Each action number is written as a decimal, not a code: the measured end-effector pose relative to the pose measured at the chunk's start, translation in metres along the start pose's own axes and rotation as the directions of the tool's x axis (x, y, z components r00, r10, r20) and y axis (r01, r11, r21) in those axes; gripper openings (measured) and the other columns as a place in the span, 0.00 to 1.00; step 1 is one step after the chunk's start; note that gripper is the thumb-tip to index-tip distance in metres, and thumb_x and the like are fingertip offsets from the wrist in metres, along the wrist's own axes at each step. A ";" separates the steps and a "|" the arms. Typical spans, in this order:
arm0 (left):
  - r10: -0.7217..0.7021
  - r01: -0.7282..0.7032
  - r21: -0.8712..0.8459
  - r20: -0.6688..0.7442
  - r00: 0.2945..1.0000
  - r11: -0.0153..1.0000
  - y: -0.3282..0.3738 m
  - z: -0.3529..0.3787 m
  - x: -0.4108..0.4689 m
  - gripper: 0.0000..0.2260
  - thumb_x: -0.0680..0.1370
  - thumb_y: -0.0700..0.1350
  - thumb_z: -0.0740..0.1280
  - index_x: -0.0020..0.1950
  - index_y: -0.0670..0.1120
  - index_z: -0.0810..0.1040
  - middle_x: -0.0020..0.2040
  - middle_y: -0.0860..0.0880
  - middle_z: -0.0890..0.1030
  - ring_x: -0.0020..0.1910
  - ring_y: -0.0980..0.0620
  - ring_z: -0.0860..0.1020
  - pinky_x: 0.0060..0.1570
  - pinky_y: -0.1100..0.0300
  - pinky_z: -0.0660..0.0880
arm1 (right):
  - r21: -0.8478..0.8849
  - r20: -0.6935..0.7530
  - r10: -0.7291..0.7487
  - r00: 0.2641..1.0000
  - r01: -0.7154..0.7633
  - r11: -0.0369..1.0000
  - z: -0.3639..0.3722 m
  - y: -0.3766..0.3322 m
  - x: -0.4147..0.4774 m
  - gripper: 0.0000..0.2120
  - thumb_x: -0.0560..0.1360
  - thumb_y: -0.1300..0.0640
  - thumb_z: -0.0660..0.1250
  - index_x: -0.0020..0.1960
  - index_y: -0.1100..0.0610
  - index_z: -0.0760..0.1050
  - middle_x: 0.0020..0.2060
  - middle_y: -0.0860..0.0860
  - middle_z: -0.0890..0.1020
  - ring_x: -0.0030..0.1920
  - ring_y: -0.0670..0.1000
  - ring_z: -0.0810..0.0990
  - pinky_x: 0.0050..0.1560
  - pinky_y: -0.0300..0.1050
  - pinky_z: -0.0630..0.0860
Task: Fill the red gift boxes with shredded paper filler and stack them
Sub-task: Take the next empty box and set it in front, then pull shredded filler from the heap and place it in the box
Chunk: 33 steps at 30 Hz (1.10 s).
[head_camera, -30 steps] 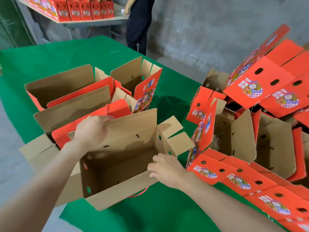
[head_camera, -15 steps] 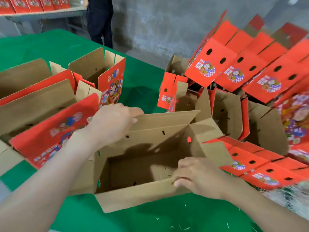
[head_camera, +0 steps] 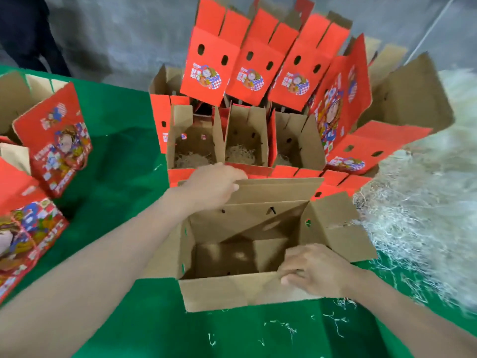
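- One empty, open cardboard gift box (head_camera: 227, 290) sits on the green worktop (head_camera: 116, 156), its long axis running left to right.
- Fingers of the left hand (head_camera: 214, 187) curl over its far flap; the right hand (head_camera: 315, 272) pinches the near wall.
- Just right of it lies the pale shredded paper pile (head_camera: 426, 215), nearer the right hand.

You work over a green cloth (head_camera: 116, 140), creased. Behind it is rough grey concrete (head_camera: 124, 34), wall or floor unclear, in flat even light. A person in dark clothes (head_camera: 23, 34) stands top left. A thin pale rod (head_camera: 433, 29) slants top right.
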<state>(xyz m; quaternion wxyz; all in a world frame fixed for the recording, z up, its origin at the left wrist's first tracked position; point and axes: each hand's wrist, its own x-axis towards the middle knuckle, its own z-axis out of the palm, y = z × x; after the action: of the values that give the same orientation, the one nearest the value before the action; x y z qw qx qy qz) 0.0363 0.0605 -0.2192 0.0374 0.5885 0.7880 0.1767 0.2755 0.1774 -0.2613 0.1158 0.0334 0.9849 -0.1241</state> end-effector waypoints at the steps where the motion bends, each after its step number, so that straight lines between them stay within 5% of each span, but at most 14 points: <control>1: 0.024 -0.024 -0.006 0.011 1.000 1.000 0.012 0.010 0.013 0.12 0.79 0.43 0.60 0.61 0.51 0.76 0.58 0.49 0.79 0.57 0.45 0.75 0.46 0.56 0.68 | 0.041 -0.010 0.055 0.998 -0.055 0.998 0.004 0.010 -0.014 0.11 0.73 0.46 0.59 0.47 0.47 0.79 0.37 0.41 0.72 0.40 0.42 0.72 0.43 0.43 0.71; 5: 0.049 -0.047 -0.039 0.075 0.996 0.998 0.052 0.043 0.060 0.09 0.80 0.46 0.59 0.55 0.47 0.77 0.53 0.48 0.80 0.53 0.46 0.77 0.45 0.56 0.71 | 0.165 -0.049 0.195 0.980 -0.184 0.969 0.020 0.041 -0.057 0.08 0.73 0.49 0.65 0.47 0.47 0.82 0.40 0.42 0.79 0.40 0.41 0.75 0.43 0.40 0.72; 9: -0.084 0.078 0.045 0.130 0.988 0.996 0.064 0.085 0.081 0.12 0.79 0.48 0.61 0.61 0.47 0.74 0.56 0.44 0.79 0.55 0.42 0.76 0.48 0.53 0.71 | 0.189 -0.122 0.336 0.934 -0.310 0.932 0.036 0.072 -0.083 0.12 0.77 0.47 0.62 0.53 0.49 0.80 0.45 0.44 0.82 0.41 0.39 0.75 0.38 0.25 0.65; 13: -0.163 0.152 0.145 0.062 0.985 0.978 0.055 0.114 0.080 0.09 0.80 0.46 0.60 0.57 0.45 0.76 0.54 0.43 0.80 0.55 0.41 0.76 0.49 0.52 0.68 | -0.019 -0.071 0.376 0.924 -0.378 0.925 0.057 0.104 -0.097 0.15 0.80 0.47 0.53 0.57 0.49 0.76 0.53 0.47 0.80 0.54 0.51 0.76 0.51 0.42 0.70; 16: -0.154 0.157 0.073 -0.049 0.987 0.985 0.054 0.123 0.083 0.08 0.79 0.43 0.61 0.54 0.44 0.78 0.51 0.41 0.82 0.52 0.41 0.77 0.52 0.52 0.66 | -0.250 -0.111 0.233 0.966 -0.254 0.934 0.067 0.108 -0.095 0.05 0.74 0.54 0.66 0.44 0.52 0.81 0.41 0.48 0.81 0.45 0.53 0.78 0.44 0.46 0.74; 18: -0.125 0.128 0.028 -0.095 0.988 0.991 0.058 0.125 0.089 0.07 0.78 0.42 0.62 0.51 0.43 0.78 0.48 0.41 0.82 0.50 0.41 0.77 0.50 0.52 0.63 | -0.243 -0.254 0.190 0.949 -0.252 0.937 0.071 0.113 -0.094 0.05 0.65 0.53 0.75 0.33 0.50 0.80 0.30 0.45 0.79 0.35 0.50 0.79 0.36 0.42 0.75; 22: -0.142 0.143 -0.005 -0.149 0.979 0.990 0.064 0.129 0.105 0.06 0.77 0.41 0.63 0.49 0.44 0.79 0.46 0.44 0.82 0.49 0.42 0.76 0.53 0.52 0.62 | -0.141 -0.384 0.227 0.895 -0.300 0.944 0.079 0.135 -0.093 0.09 0.68 0.49 0.70 0.35 0.54 0.82 0.36 0.50 0.81 0.42 0.54 0.79 0.50 0.52 0.74; 25: -0.183 0.202 0.102 -0.166 0.969 0.974 0.077 0.138 0.110 0.12 0.77 0.45 0.64 0.60 0.46 0.76 0.56 0.44 0.80 0.57 0.41 0.73 0.60 0.48 0.60 | -0.082 -0.394 0.263 0.881 -0.319 0.944 0.081 0.146 -0.090 0.09 0.66 0.49 0.71 0.37 0.55 0.83 0.43 0.55 0.83 0.51 0.57 0.80 0.61 0.62 0.69; 29: -0.129 0.171 0.172 -0.233 0.964 0.970 0.104 0.153 0.118 0.11 0.79 0.49 0.60 0.54 0.44 0.78 0.51 0.44 0.81 0.54 0.41 0.75 0.54 0.49 0.64 | -0.110 -0.301 0.240 0.923 -0.284 0.953 0.074 0.170 -0.082 0.16 0.69 0.50 0.68 0.54 0.56 0.80 0.63 0.61 0.74 0.69 0.62 0.65 0.70 0.61 0.53; 33: -0.310 0.366 0.203 -0.260 0.914 0.908 0.112 0.158 0.119 0.12 0.80 0.49 0.58 0.51 0.44 0.78 0.49 0.42 0.80 0.53 0.41 0.74 0.53 0.49 0.62 | -0.196 -0.176 0.277 0.945 -0.309 0.931 0.067 0.194 -0.077 0.21 0.75 0.55 0.59 0.68 0.55 0.68 0.75 0.55 0.53 0.75 0.57 0.43 0.73 0.54 0.44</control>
<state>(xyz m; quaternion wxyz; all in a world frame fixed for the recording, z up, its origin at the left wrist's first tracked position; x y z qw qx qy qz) 0.1445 0.2368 -0.3132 -0.0942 0.4188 0.8934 0.1326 0.3833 0.3452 -0.3526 0.0640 0.1762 0.9822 0.0074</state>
